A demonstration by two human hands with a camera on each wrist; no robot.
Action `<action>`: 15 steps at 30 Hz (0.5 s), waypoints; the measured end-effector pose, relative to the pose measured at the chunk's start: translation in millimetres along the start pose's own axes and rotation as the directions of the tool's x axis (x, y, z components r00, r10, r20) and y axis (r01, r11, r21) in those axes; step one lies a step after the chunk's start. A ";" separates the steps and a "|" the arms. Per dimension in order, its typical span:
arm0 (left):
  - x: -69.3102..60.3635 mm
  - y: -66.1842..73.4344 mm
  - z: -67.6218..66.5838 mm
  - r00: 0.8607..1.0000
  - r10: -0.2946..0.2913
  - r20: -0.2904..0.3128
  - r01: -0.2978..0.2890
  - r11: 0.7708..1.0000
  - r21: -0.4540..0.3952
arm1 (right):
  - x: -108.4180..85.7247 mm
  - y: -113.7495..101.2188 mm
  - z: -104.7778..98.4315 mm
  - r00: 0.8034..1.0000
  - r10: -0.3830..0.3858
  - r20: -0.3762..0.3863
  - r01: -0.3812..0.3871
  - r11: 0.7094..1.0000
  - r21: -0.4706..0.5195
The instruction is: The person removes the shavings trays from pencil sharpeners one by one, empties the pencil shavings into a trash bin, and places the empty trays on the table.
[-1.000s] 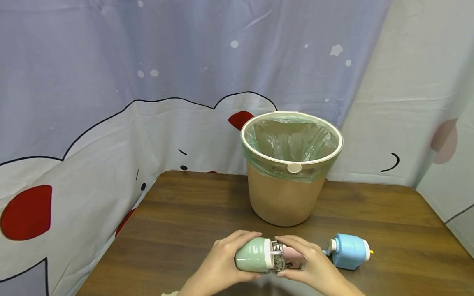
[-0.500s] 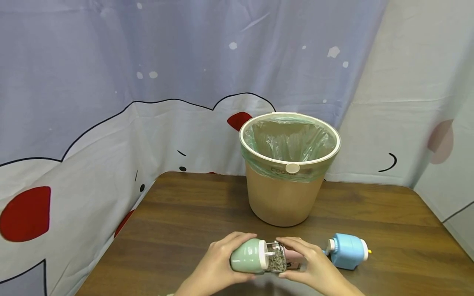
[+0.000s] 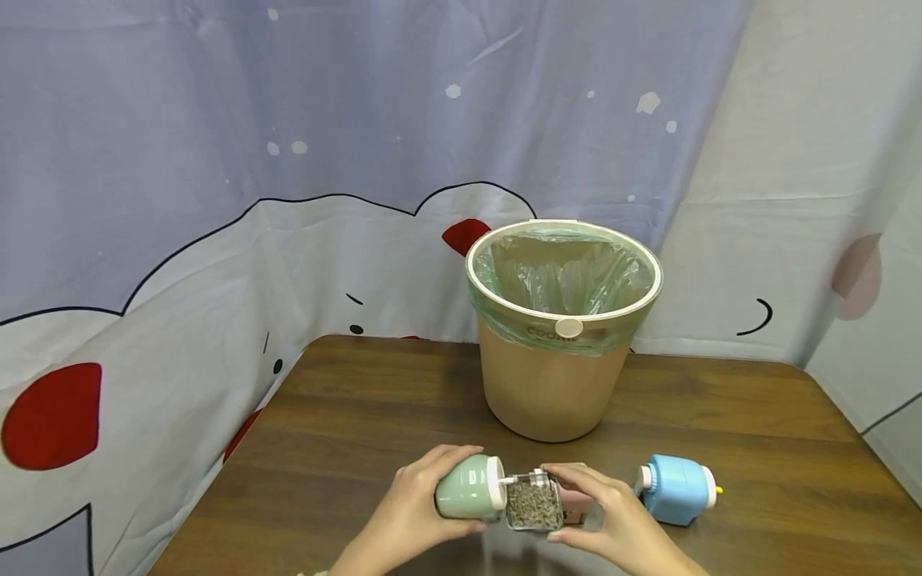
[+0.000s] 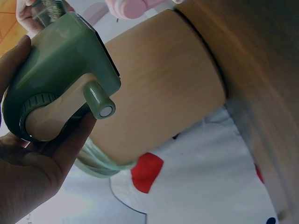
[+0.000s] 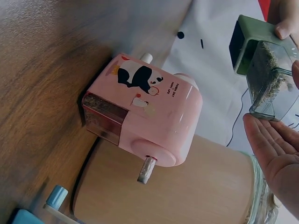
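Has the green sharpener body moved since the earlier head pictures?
Yes: in the head view, the green sharpener body has shifted left relative to the bin.

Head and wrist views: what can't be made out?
Head: most of the pink sharpener, behind right hand and drawer.
Head: floor of the bin, behind its near wall.
Left wrist: part of the drawer, cut off by top edge.
Right wrist: most of the blue sharpener, cut off by bottom edge.

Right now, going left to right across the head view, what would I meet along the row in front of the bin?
Left hand, green sharpener, clear drawer of shavings, right hand, blue sharpener. I leave out the pink sharpener, overlapped by the right hand.
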State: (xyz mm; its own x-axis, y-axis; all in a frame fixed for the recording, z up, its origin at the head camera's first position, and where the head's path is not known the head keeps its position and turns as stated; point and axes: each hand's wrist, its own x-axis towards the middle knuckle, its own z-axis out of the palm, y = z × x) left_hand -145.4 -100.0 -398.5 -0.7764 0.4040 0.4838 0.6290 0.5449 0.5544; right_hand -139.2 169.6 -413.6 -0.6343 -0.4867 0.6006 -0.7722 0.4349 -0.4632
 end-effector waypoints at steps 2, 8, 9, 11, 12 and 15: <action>0.1 -3.3 1.0 1.000 -0.019 -0.018 0.019 1.000 0.008 | -1.1 1.1 -0.6 1.000 -0.003 -0.003 0.003 1.000 0.000; 1.2 -15.7 3.6 0.995 -0.072 -0.073 0.075 0.996 0.046 | -5.1 6.9 -1.1 0.998 -0.046 -0.039 0.045 0.999 -0.008; 1.7 -18.2 3.8 0.994 -0.084 -0.076 0.088 0.995 0.047 | -5.7 7.9 -1.4 0.997 -0.054 -0.048 0.053 0.998 -0.015; 3.1 -23.4 4.0 0.991 -0.110 -0.078 0.114 0.993 0.045 | -6.6 9.4 -2.2 0.996 -0.063 -0.067 0.061 0.998 -0.025; 4.0 -26.1 4.0 0.990 -0.122 -0.075 0.125 0.991 0.038 | -7.0 9.9 -2.7 0.995 -0.065 -0.074 0.063 0.998 -0.030; 7.2 -35.4 4.0 0.985 -0.161 -0.069 0.163 0.986 0.036 | -8.6 10.0 -4.1 0.995 -0.046 -0.089 0.043 0.998 -0.039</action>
State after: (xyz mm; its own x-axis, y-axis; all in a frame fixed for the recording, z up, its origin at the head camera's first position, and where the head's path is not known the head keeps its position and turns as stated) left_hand -173.4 -113.4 -417.3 -0.8627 0.2591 0.4342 0.4918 0.6296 0.6014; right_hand -141.4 181.2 -420.7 -0.5921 -0.4368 0.6772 -0.7969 0.4424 -0.4113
